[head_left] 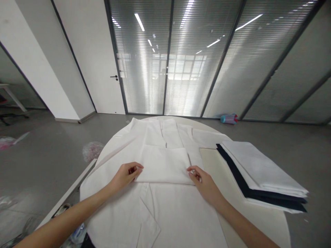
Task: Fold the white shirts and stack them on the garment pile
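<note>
A white shirt lies spread over a round white table. Part of it is folded back into a flat rectangular panel across the middle. My left hand pinches the panel's near left corner with curled fingers. My right hand pinches its near right corner the same way. Both forearms reach in from the near edge. The collar and placket lie just below the fold.
A stack of folded white and dark garments sits on the table's right side. A white board edge runs along the left of the table. Plastic bags and a bottle lie on the grey floor. Glass partitions stand behind.
</note>
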The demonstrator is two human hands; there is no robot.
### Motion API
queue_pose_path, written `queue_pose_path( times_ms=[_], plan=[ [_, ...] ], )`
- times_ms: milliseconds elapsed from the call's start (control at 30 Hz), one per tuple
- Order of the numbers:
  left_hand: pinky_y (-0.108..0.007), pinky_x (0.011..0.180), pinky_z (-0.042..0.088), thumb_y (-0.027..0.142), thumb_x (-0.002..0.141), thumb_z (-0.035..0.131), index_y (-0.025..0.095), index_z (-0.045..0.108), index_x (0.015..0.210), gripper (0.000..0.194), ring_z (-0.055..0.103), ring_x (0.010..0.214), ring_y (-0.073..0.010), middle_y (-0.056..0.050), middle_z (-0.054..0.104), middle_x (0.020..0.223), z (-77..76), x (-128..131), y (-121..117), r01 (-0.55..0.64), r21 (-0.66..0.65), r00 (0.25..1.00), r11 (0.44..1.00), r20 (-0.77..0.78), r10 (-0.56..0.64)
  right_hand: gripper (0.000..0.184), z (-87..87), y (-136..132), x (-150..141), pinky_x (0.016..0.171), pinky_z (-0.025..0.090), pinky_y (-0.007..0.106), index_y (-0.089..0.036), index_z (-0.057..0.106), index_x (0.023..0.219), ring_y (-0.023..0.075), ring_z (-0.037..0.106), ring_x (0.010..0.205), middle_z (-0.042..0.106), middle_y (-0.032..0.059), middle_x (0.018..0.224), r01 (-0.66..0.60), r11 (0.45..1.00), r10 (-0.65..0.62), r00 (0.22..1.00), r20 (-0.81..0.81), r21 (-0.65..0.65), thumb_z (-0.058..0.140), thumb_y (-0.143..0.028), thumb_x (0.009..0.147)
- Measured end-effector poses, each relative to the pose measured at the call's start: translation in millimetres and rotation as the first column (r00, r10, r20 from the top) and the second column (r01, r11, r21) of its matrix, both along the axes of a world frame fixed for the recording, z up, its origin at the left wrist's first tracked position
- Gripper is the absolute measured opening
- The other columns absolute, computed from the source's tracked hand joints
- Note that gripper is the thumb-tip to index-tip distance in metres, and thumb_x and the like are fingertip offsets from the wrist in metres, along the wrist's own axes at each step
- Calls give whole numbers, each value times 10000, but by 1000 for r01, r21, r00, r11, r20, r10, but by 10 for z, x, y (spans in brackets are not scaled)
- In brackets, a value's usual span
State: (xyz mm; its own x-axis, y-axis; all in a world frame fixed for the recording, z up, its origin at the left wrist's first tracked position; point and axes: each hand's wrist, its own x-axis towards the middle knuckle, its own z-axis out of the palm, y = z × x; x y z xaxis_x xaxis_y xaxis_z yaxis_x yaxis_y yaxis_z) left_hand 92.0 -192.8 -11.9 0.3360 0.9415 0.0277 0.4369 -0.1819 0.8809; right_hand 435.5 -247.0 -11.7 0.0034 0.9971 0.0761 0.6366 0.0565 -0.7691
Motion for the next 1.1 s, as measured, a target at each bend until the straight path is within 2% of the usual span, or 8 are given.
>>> queue_pose_path(
  times_ms=[433, 800, 1100],
  plan=[
    [-225, 488, 281, 510, 841, 552, 125, 698, 958, 429, 379, 491, -93, 47, 441, 556, 35, 29, -17, -15, 9, 1000, 1000, -26, 16, 259, -33, 15, -27, 571, 337, 275, -221, 608, 988, 155, 496, 574, 528, -32, 637, 19, 999, -20, 999, 39, 39, 422, -389, 924],
    [-221, 478, 288, 491, 819, 581, 132, 717, 943, 403, 403, 480, -90, 43, 454, 569, 26, 14, -13, -20, -7, 1000, 1000, -22, 19, 211, -3, 9, -35, 580, 356, 272, -229, 593, 939, 158, 503, 598, 514, -31, 644, 9, 1000, -9, 1000, -10, 19, 442, -367, 889],
    [-220, 470, 309, 498, 783, 601, 121, 719, 917, 418, 422, 461, -89, 43, 461, 554, 77, 18, -3, -17, -42, 1000, 999, -4, 17, 161, 33, 3, -41, 578, 356, 267, -228, 578, 893, 154, 499, 604, 508, -36, 644, 0, 1000, 0, 999, -41, 1, 457, -329, 861]
  ],
)
